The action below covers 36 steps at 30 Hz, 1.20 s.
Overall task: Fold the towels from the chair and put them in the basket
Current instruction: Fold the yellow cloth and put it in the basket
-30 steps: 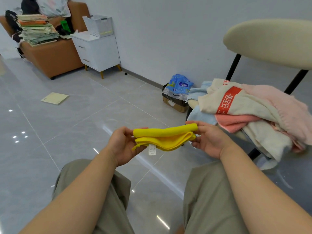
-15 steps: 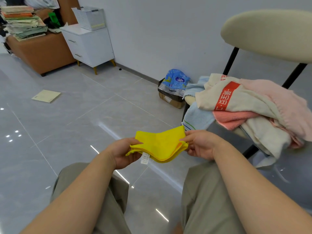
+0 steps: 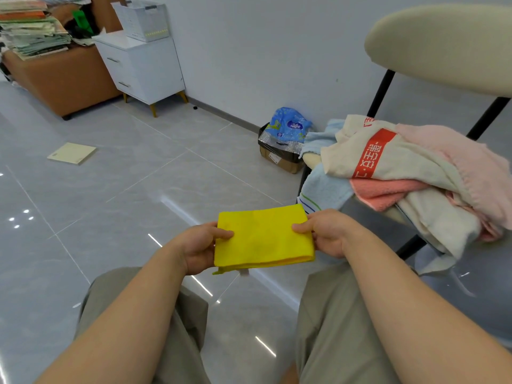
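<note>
Low in the centre of the frame, I see both forearms reach in from the bottom corners, over knees in khaki cloth, and meet above the grey tiled floor (image 3: 133,189). The left grip (image 3: 198,249) pinches the left edge of the yellow towel (image 3: 263,241), with the thumb flat on top pointing right and the other fingers hidden under the cloth. The right grip (image 3: 331,234) mirrors it on the right edge, thumb on top pointing left. Both are closed on the cloth and hold nothing else.

The yellow towel hangs in the air between the two grips, nearly level, its broad face turned up to the camera. It is folded into a neat rectangle. The near long edge shows stacked layers, and a small pale label (image 3: 243,272) dangles below it.

At the right of the frame the chair (image 3: 443,45), with a cream back and black legs, carries the unfolded heap. A cream towel (image 3: 410,164) with a red printed band lies beside a pink towel (image 3: 460,162), a coral towel (image 3: 388,189) sits beneath them, and a light blue towel (image 3: 324,189) droops off the seat's left edge.

In the upper left, a white basket (image 3: 142,19) stands on a white cabinet (image 3: 144,67), well apart from the grips.
</note>
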Motion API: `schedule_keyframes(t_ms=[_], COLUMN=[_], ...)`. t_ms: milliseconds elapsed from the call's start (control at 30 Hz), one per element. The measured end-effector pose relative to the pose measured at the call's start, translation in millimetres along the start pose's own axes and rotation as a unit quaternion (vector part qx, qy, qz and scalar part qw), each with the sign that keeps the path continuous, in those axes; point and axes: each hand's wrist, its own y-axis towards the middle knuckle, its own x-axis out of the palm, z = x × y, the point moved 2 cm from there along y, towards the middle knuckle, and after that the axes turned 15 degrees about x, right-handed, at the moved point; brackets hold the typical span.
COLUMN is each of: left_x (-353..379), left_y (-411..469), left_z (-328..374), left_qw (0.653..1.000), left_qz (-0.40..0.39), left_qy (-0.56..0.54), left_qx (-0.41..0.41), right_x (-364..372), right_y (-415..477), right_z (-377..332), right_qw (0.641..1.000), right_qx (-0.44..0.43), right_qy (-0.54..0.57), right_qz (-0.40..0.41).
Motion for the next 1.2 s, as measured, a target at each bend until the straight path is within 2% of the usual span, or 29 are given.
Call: schedule_keyframes(t_ms=[200, 333, 467, 567, 700, 833, 1000, 1133, 1200], left_x=[6, 5, 5, 5, 6, 9, 14, 11, 8], left_y=[-5, -4, -7, -12, -27, -37, -39, -36, -33], left_z=[1, 0, 0, 12, 33, 38, 40, 40, 38], left_qw=[1.0, 1.0, 0.998, 0.994, 0.975, 0.965, 0.964, 0.974, 0.98], left_qz=[-0.007, 0.001, 0.027, -0.013, -0.05, -0.053, -0.076, -0.079, -0.062], left_qy=[-0.02, 0.001, 0.034, 0.013, -0.042, -0.029, -0.033, -0.081, -0.066], left_qx=[-0.023, 0.009, 0.046, 0.106, 0.213, 0.255, 0.252, 0.195, 0.176], right_x=[0, 3, 7, 6, -2, -2, -2, -3, -3], right_y=[2, -3, -10, -21, -42, -50, -52, -49, -48], right_z=[2, 4, 3, -3, -10, -8, -9, -10, -10], right_qw=[1.0, 0.999, 0.999, 0.994, 0.967, 0.958, 0.954, 0.961, 0.966], right_qx=[0.004, -0.004, -0.022, -0.088, -0.213, -0.243, -0.257, -0.235, -0.213], right_qy=[0.002, -0.035, -0.042, -0.004, 0.063, 0.056, 0.051, 0.055, 0.061], right_qz=[0.006, 0.009, -0.025, -0.058, -0.124, -0.141, -0.144, -0.136, -0.135])
